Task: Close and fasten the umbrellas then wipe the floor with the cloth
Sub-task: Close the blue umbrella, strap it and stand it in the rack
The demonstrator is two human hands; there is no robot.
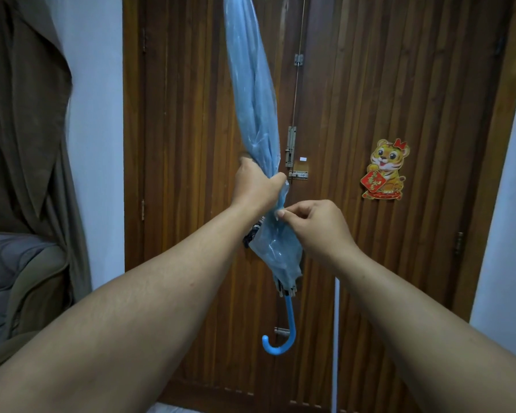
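Observation:
A closed, translucent light-blue umbrella (252,93) is held upright in front of me, tip up and out of frame, its blue hooked handle (283,338) hanging at the bottom. My left hand (255,183) grips the folded canopy around its middle. Just below it, my right hand (313,225) pinches a small piece of the canopy's plastic, or its strap, between thumb and forefinger. A dark patterned bit pokes out at the umbrella's left side under my left wrist. No cloth is in view.
A brown slatted wooden door (385,84) with metal bolts (291,146) and a tiger sticker (385,169) stands right behind the umbrella. A brown curtain (24,114) and a grey cushioned seat (12,278) are at the left. White walls flank the door.

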